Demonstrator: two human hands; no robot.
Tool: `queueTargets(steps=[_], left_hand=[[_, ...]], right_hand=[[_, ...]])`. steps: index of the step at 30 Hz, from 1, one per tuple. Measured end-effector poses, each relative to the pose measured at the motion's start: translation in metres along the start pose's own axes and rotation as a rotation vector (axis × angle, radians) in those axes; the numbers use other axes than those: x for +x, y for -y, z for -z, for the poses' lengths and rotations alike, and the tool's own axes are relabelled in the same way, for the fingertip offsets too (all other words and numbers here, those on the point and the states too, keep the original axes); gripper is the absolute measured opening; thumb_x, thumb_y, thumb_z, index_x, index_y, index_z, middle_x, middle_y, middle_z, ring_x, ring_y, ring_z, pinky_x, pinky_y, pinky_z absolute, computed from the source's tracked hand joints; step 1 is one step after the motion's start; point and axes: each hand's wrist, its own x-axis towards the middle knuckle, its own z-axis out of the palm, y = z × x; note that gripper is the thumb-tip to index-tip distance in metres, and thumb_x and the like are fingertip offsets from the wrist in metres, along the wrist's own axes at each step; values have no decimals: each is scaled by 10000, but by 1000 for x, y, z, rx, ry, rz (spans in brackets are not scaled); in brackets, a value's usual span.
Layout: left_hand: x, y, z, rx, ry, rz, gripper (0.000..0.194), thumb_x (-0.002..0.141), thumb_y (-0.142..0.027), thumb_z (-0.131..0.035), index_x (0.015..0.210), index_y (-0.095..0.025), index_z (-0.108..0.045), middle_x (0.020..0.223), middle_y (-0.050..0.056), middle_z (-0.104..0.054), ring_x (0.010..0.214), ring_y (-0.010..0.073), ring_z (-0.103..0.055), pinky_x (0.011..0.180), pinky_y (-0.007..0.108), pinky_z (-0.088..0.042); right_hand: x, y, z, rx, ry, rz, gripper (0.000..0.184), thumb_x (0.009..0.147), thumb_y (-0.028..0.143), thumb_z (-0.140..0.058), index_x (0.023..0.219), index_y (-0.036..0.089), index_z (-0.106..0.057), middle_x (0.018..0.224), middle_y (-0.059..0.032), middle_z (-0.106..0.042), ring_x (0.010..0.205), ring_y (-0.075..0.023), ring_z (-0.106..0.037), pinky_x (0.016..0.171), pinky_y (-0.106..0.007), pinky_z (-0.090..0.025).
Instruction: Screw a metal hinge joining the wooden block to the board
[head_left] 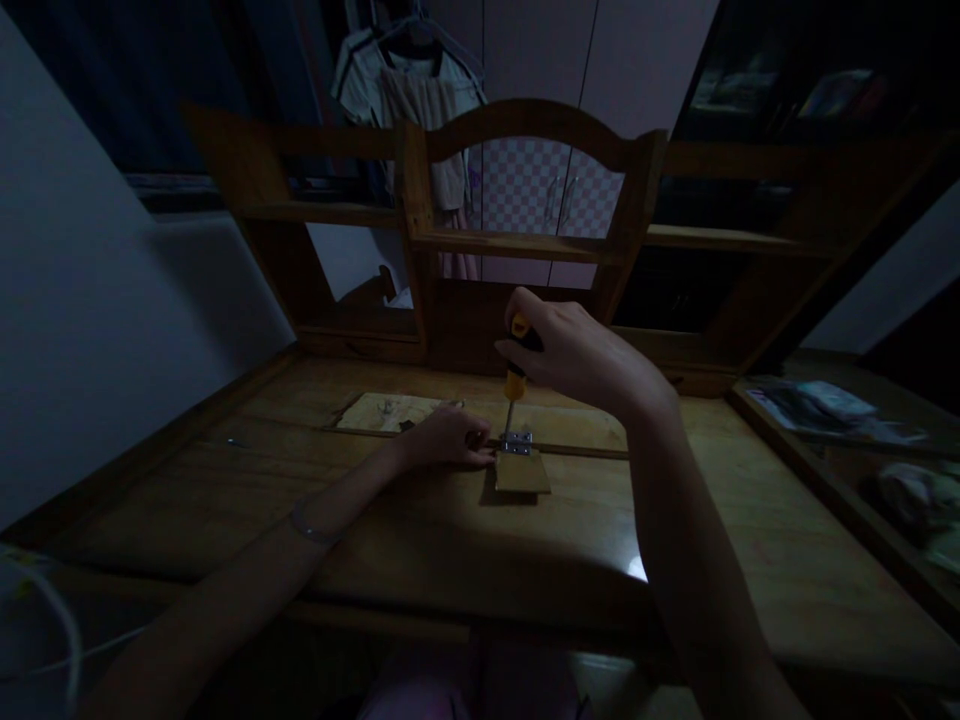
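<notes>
My right hand (555,345) is wrapped round the yellow and black handle of a screwdriver (514,385), held nearly upright. Its tip meets a small metal hinge (517,443) with screw holes. Below the hinge, a small square wooden board (523,473) lies on the wooden desk (360,540). My left hand (450,438) rests just left of the hinge, fingers curled and closed at the edge of the small board. Whatever sits between those fingertips is hidden. A long, thin wooden strip (577,425) runs behind the hinge.
A wooden shelf unit (525,243) rises at the desk's back. A small shiny metal piece (235,442) lies at the left. Papers and packets (832,400) are on a surface to the right. A white cable (67,620) curves at the lower left. The light is dim.
</notes>
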Motion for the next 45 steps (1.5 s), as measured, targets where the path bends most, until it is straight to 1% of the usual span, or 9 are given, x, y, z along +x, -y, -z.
queueTargets(steps=[5,10,14,18,25,29,35,39,45], left_hand=[[0,-12,-1,275,25,-116,143,850,-340,-658,838,-198,-653,754,12,-700,663,169,-664,603,259,-350],[0,-10,-10,450,9,-258,201,951,-352,-560,972,-169,-640,828,63,-704,728,207,-695,639,290,-427],[-1,-4,-17,526,9,-358,151,973,-291,-538,1028,-170,-612,880,67,-696,737,206,-688,632,308,-449],[-3,-5,-14,574,16,-427,147,971,-185,-523,1106,-199,-578,1005,75,-691,750,188,-677,654,321,-471],[-4,-9,-6,642,69,-424,210,995,-172,-468,1193,-225,-510,1103,56,-673,785,179,-674,684,324,-490],[-3,-8,-4,627,55,-422,240,999,-157,-446,1226,-227,-476,1122,61,-653,789,172,-671,683,324,-495],[-6,-4,-11,577,-7,-426,266,968,-113,-471,1220,-197,-494,1138,91,-638,806,194,-667,695,351,-508],[-7,-8,-12,567,4,-440,264,970,-84,-440,1203,-185,-510,1177,102,-641,817,193,-669,729,361,-519],[-7,-12,-7,550,14,-381,212,989,-111,-431,1166,-187,-520,1132,90,-653,875,191,-671,761,339,-512]], right_hand=[[6,-10,-6,-48,-32,-65,203,949,333,-488,1083,185,-520,960,-106,-658,883,-252,-595,770,-365,-408],[7,-21,-4,39,33,-101,289,838,345,-577,1071,181,-528,1008,-118,-647,894,-257,-587,764,-361,-434],[7,-25,-2,42,23,-110,281,852,343,-556,1081,183,-540,987,-111,-648,890,-253,-585,779,-367,-434],[5,-26,1,31,17,-132,286,891,367,-517,1102,175,-534,1043,-133,-652,972,-277,-582,819,-386,-431],[5,-23,0,-15,0,-126,290,900,366,-512,1108,165,-541,991,-124,-653,920,-274,-583,794,-383,-428],[5,-18,-1,-15,-1,-92,276,899,343,-518,1112,169,-547,1019,-124,-660,964,-278,-587,826,-380,-428],[3,-15,0,-28,-30,-72,252,907,327,-525,1107,177,-554,1041,-126,-663,991,-287,-587,840,-386,-426],[3,-18,0,5,-34,-51,246,902,310,-551,1118,190,-556,1028,-103,-669,938,-260,-594,826,-372,-425],[7,-21,-4,65,-120,22,327,901,299,-615,1202,193,-541,1052,-79,-685,909,-224,-597,787,-323,-417]])
